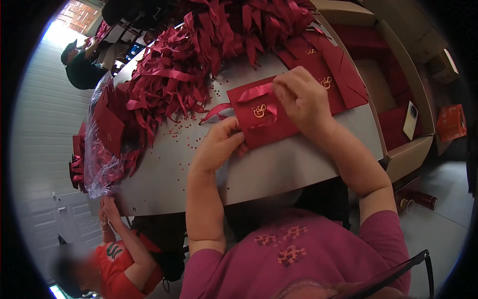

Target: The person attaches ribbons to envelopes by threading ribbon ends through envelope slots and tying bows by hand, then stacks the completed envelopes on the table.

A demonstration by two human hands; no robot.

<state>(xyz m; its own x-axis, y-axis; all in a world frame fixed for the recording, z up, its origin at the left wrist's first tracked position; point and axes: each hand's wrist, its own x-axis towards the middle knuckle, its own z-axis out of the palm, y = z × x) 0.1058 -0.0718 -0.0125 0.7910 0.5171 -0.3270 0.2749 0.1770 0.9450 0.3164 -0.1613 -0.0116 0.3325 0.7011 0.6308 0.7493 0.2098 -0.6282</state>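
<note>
A flat dark-red paper gift bag point(281, 127) with a gold emblem lies at a slant on the table in front of me. My left hand point(219, 142) grips its near left edge, thumb on top and fingers partly under the bag. Above the bag's right part is my right hand point(304, 102), fingers pinched on a shiny red ribbon point(255, 92) that runs across the bag's face; the fingertips are partly hidden. A loose ribbon end point(215, 110) sticks out past the bag's left side. Right beside it, more red gift bags point(343, 74) lie overlapping.
Heaped ribboned bags point(164, 79) cover the table's far and left sides. Small red dots litter the tabletop point(164, 169). On the right stands an open cardboard box point(408, 149) with a phone point(410, 119) in it. A person in orange point(124, 261) sits at left; another person point(82, 67) is farther back.
</note>
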